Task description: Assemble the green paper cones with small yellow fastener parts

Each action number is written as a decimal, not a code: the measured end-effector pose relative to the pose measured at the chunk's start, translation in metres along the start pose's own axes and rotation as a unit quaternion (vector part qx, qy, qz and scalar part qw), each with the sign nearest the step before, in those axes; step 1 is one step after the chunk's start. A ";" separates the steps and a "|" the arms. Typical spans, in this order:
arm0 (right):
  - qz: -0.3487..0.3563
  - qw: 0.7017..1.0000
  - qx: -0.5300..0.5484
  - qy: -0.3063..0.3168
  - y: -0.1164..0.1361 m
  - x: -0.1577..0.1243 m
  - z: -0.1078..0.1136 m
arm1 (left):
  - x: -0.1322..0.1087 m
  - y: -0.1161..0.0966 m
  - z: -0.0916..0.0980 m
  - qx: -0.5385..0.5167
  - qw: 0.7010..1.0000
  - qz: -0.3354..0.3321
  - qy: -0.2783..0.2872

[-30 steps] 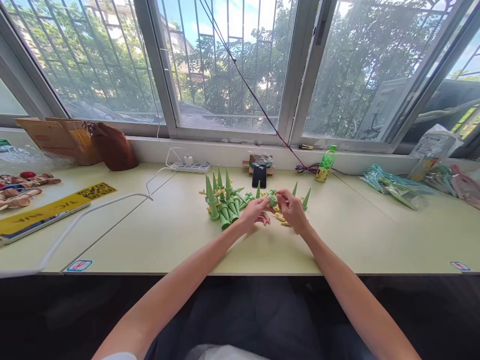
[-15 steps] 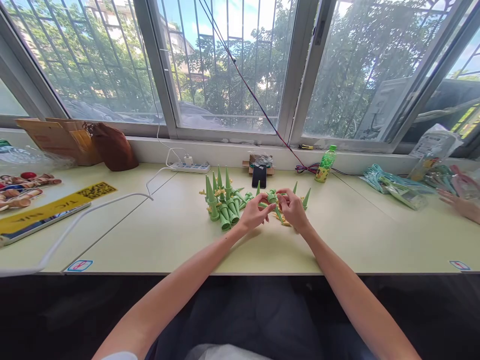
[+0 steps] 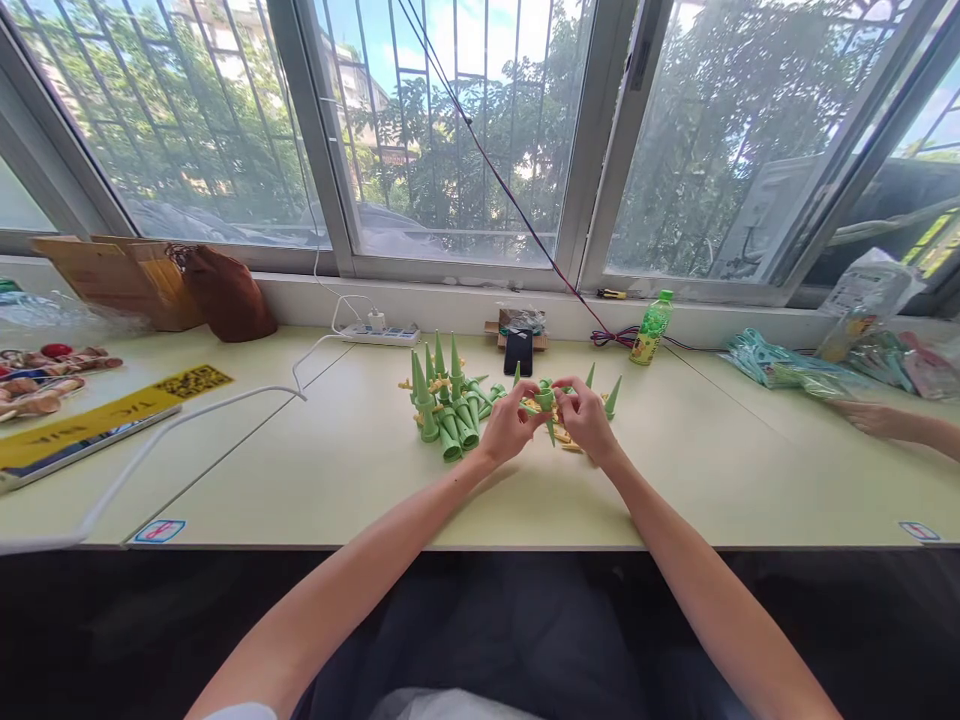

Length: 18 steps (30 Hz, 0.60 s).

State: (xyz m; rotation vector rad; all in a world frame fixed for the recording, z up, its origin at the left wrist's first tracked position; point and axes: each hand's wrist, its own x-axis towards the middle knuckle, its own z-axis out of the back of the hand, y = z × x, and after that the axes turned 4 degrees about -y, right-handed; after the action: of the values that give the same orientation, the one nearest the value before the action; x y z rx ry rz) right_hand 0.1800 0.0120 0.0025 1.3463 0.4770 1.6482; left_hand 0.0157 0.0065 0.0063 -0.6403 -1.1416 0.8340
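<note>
Between my two hands, just above the table (image 3: 360,470), is a green plastic cone piece (image 3: 544,400) with a collar. Its tip points down. My left hand (image 3: 511,425) pinches it from the left, and my right hand (image 3: 583,418) has its fingertips closed on its right side. Left of my hands stands a cluster of green cones (image 3: 424,405) with small yellow parts, several upright and several lying down. Under and beside my right hand lie small yellow pieces (image 3: 570,446), partly hidden by it. A loose green cone (image 3: 613,398) stands just right of that hand.
Behind my hands lies a black phone (image 3: 518,353) by a small box. A green bottle (image 3: 651,330) stands near the sill. A white power strip (image 3: 382,333) trails a cable leftward. At right, another person's hand (image 3: 870,417) touches plastic bags (image 3: 814,378).
The cone piece has turned in my fingers, its tip now hanging more steeply down. The other person's hand at right has moved leftward onto a plastic bag.
</note>
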 end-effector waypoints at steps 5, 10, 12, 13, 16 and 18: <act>0.006 1.000 0.009 -0.006 0.000 0.000 -0.001 | 0.000 -0.002 -0.002 -0.035 0.999 0.023 -0.007; 0.009 1.000 0.018 -0.014 0.001 -0.001 -0.001 | 0.004 -0.001 -0.005 -0.119 0.990 0.071 -0.021; 0.011 1.000 0.022 -0.018 0.001 -0.001 -0.001 | 0.007 0.001 -0.005 -0.159 0.983 0.090 -0.033; 0.013 0.999 0.024 -0.018 0.001 -0.001 -0.001 | 0.009 0.002 -0.005 -0.179 0.978 0.105 -0.037; 0.025 0.999 0.027 -0.010 0.002 -0.002 -0.001 | 0.012 0.003 -0.004 -0.226 0.958 0.176 -0.034; 0.037 0.999 0.027 0.002 0.003 -0.002 -0.001 | 0.012 0.003 -0.004 -0.247 0.944 0.219 -0.023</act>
State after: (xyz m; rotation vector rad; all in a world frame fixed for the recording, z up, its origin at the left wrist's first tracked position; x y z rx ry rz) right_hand 0.1778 0.0090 0.0030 1.4164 0.4819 1.7096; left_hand 0.0212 0.0181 0.0091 -1.3326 -1.2823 0.9416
